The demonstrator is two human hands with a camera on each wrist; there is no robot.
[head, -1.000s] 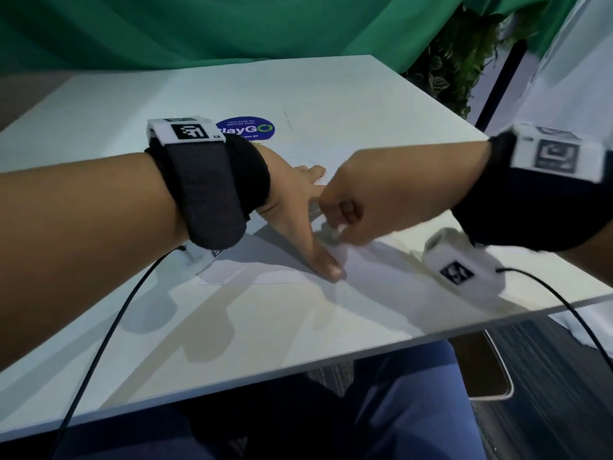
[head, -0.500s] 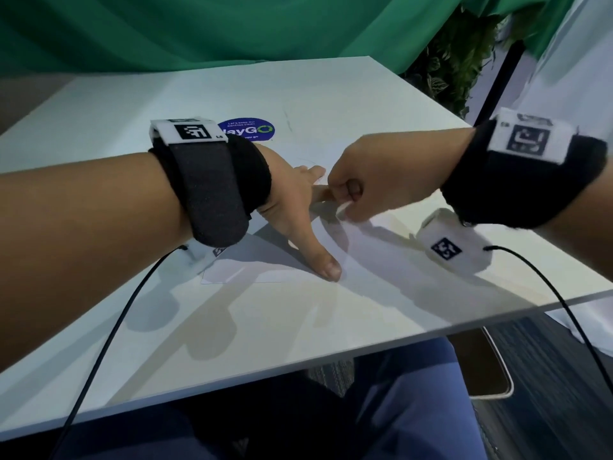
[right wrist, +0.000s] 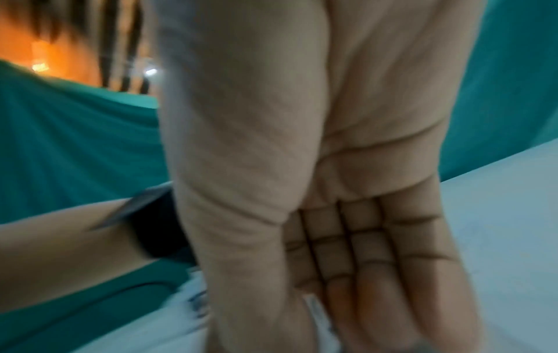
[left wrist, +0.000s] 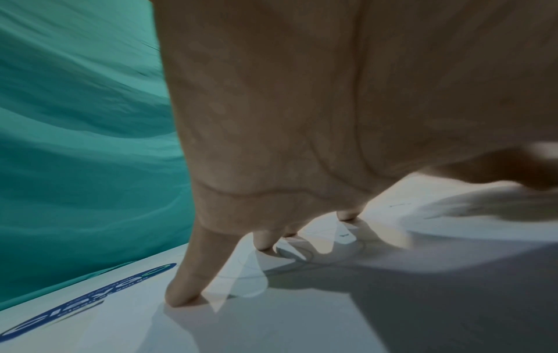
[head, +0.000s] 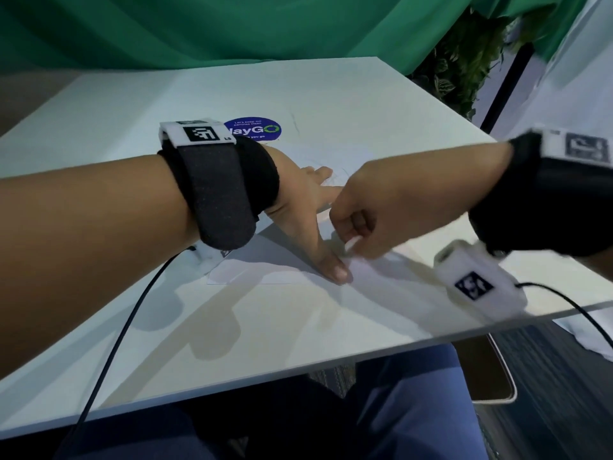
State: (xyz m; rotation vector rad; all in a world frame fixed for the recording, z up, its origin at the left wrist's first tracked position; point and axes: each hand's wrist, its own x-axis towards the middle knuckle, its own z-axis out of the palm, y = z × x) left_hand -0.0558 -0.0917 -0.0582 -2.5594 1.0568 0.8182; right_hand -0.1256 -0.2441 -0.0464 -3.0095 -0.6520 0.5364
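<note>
While my left hand [head: 305,207] presses flat, fingers spread, on thin white paper sheet [head: 252,272] on white bench [head: 265,327], right hand [head: 371,200] pinches its edge; I judge hasty pull could tear or skew sheet.

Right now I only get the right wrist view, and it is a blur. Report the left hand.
Observer: The left hand lies flat with its fingers spread, pressing the paper onto the table.
Operator: Give me the fingertips.
Observer: In the left wrist view the fingertips touch the sheet, next to drawn curves.
Operator: Now say what my right hand holds.
Observer: In the head view the right hand has its fingers curled. It seems to pinch a white bit down on the paper, close to the left hand. The bit is too blurred to name.
</note>
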